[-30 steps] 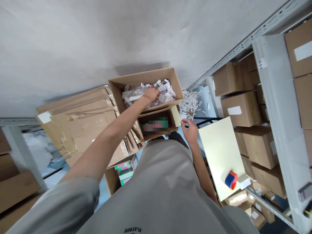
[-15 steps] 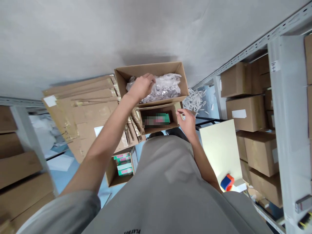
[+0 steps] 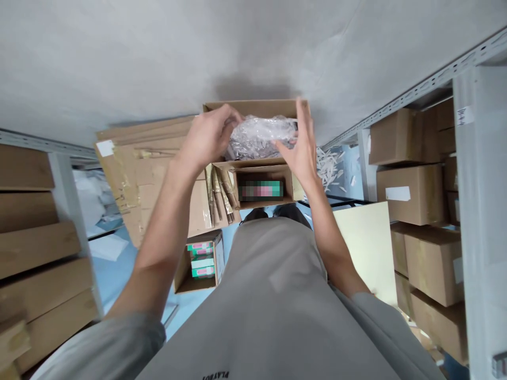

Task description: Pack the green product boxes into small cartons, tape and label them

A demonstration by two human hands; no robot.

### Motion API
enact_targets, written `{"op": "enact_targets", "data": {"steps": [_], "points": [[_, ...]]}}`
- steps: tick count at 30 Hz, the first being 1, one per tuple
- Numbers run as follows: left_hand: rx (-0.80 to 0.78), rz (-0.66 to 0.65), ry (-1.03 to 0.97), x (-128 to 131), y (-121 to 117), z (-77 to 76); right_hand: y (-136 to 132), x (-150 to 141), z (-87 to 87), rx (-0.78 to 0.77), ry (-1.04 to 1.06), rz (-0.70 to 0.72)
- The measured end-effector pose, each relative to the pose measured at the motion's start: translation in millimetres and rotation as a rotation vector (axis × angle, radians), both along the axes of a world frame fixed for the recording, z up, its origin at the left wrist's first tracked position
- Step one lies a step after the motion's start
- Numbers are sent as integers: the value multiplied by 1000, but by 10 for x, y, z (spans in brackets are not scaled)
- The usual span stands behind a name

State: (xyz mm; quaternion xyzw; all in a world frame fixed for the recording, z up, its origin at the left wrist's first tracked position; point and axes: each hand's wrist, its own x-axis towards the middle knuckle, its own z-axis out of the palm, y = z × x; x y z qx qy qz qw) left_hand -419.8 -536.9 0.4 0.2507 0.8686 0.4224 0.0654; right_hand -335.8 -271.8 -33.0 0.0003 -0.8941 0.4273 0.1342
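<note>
A clear bundle of bubble wrap (image 3: pixel 259 132) lies in an open cardboard box (image 3: pixel 253 105) against the wall. My left hand (image 3: pixel 212 132) is at the bundle's left end, fingers curled down onto the plastic, the fingertips partly hidden. At the other end is my right hand (image 3: pixel 299 150), fingers spread upward along the box's right side and thumb against the wrap; it is slightly blurred. Nearer to me, directly in front of that box, stands a smaller open carton (image 3: pixel 291 184) with a green and pink pack (image 3: pixel 273 189) inside, partly pixelated.
Flattened cardboard (image 3: pixel 154 179) is stacked on the left. Below it, an open box (image 3: pixel 182 282) holds several green and white packs. Shelves with brown cartons (image 3: pixel 410 192) line the right, and more cartons (image 3: pixel 39 243) the left. Paper strips (image 3: pixel 330 166) and a cream board (image 3: pixel 366 237) are at right.
My right hand has moved from the small carton's right edge up to the right end of the bubble wrap. My left hand has shifted left, from over the wrap to its left end.
</note>
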Motion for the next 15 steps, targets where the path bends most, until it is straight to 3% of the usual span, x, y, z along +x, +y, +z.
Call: {"op": "enact_targets", "data": {"steps": [3, 7, 11, 15], "points": [[26, 8, -23, 40, 6, 40, -40, -350, -125, -6, -60, 99], [95, 172, -86, -1, 10, -175, -123, -651, -488, -26, -207, 58], [207, 382, -112, -77, -18, -432, -81, -689, -752, -80, -194, 113], [239, 493, -146, -62, 6, -583, 38, -632, -763, -41, -244, 155]]}}
